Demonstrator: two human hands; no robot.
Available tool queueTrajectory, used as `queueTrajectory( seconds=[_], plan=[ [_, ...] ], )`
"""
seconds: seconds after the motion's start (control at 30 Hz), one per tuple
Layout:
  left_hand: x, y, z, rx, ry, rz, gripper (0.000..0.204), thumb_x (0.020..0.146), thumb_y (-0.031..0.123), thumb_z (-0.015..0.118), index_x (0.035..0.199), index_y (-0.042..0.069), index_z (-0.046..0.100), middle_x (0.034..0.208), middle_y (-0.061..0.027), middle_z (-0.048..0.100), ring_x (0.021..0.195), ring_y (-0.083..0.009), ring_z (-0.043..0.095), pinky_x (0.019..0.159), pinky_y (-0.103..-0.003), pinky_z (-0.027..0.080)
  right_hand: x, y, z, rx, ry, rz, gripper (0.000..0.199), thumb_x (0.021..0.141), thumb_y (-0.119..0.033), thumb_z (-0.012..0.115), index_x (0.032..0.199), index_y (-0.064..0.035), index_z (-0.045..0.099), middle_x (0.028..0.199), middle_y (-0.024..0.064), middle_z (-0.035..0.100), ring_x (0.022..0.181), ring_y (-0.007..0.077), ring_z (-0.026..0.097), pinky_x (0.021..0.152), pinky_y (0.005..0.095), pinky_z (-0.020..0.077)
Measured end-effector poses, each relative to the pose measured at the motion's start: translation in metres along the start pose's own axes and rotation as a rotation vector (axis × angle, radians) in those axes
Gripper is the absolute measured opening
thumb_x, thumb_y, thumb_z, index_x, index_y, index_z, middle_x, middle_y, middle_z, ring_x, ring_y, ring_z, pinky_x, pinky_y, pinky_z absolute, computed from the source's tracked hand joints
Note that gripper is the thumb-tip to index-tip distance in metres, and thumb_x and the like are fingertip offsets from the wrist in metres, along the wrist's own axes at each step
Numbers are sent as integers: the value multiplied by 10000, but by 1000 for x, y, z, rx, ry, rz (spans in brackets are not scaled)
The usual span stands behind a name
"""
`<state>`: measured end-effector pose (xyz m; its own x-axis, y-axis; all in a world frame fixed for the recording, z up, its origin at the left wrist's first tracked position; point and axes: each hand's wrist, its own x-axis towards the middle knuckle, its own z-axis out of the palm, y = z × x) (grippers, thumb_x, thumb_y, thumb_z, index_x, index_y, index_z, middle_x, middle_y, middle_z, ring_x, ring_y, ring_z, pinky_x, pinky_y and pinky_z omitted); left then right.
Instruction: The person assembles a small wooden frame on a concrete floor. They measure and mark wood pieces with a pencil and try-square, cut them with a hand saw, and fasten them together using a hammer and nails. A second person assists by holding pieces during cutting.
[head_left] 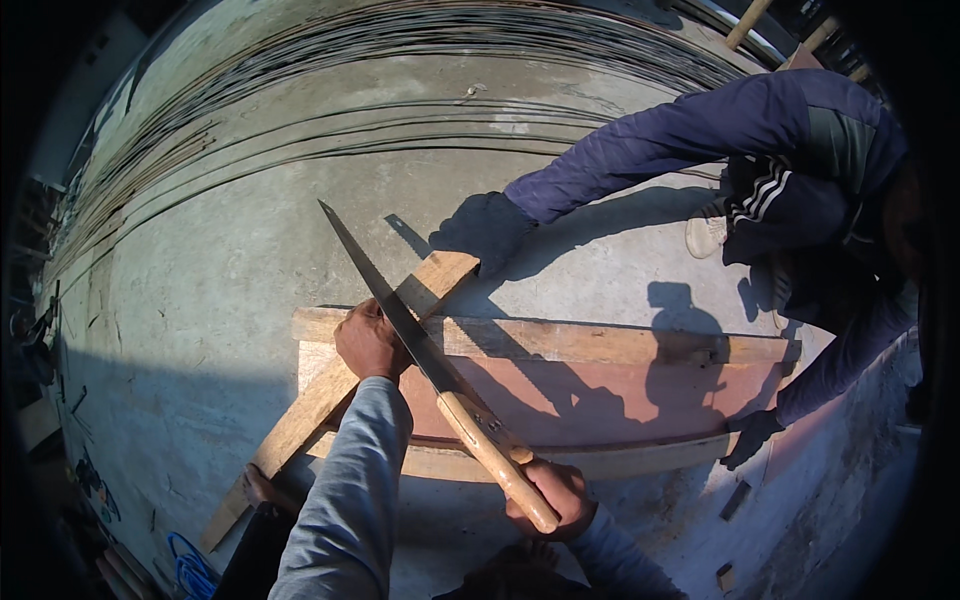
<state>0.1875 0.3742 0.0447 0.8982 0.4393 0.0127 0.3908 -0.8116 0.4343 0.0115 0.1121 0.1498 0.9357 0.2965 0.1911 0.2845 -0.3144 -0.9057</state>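
Observation:
My right hand (562,497) is closed round the wooden handle of a handsaw (408,330), whose long blade points up and to the left. The blade lies across a narrow wooden plank (308,408), and its tip reaches out over the concrete. Just left of the blade, my left hand (372,340) grips the plank with its fingers bent over it. The plank runs slantwise over a wood-framed panel (590,393) with a reddish-brown face. A co-worker's dark-gloved hand (485,232) holds the plank's far end. Their other gloved hand (750,437) touches the panel's right end.
A bare foot (262,490) rests against the plank's near end. Long metal rods (440,40) lie in bundles across the far floor. Blue cord (190,565) is coiled at lower left. Small wood offcuts (735,500) lie at lower right. The co-worker (800,190) crouches at right.

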Motion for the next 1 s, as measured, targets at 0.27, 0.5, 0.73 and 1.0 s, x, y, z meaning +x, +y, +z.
queueTrajectory(
  seconds=[0.27, 0.5, 0.73, 1.0],
  plan=[
    [1, -2, 3, -5, 24, 9, 447, 930, 494, 555, 907, 99, 765, 874, -155, 724, 808, -365, 693, 756, -443, 535, -35, -30, -46, -30, -78, 89, 305, 783, -77, 790, 1035, 7, 640, 1002, 235, 702, 761, 334, 719, 670, 374, 577],
    [-2, -3, 5, -18, 28, 12, 467, 934, 502, 536, 865, 92, 749, 858, -148, 712, 789, -377, 679, 758, -444, 528, -24, -24, -37, 9, -126, 179, 321, 779, -103, 793, 1027, -1, 618, 988, 224, 693, 765, 354, 713, 666, 380, 569],
    [1, 0, 4, -34, -13, 7, 477, 944, 504, 523, 861, 84, 735, 864, -139, 707, 808, -365, 675, 784, -440, 516, -9, -37, -41, 30, -106, 202, 300, 775, -100, 786, 994, -6, 604, 921, 225, 667, 732, 358, 697, 647, 419, 556],
    [-3, 6, -6, 7, 22, 52, 459, 957, 477, 516, 846, 80, 717, 858, -134, 700, 805, -357, 674, 773, -441, 515, 26, -21, -21, -110, -122, 56, 326, 762, -73, 788, 1032, 32, 639, 860, 166, 711, 722, 302, 728, 641, 360, 574]
  ],
)
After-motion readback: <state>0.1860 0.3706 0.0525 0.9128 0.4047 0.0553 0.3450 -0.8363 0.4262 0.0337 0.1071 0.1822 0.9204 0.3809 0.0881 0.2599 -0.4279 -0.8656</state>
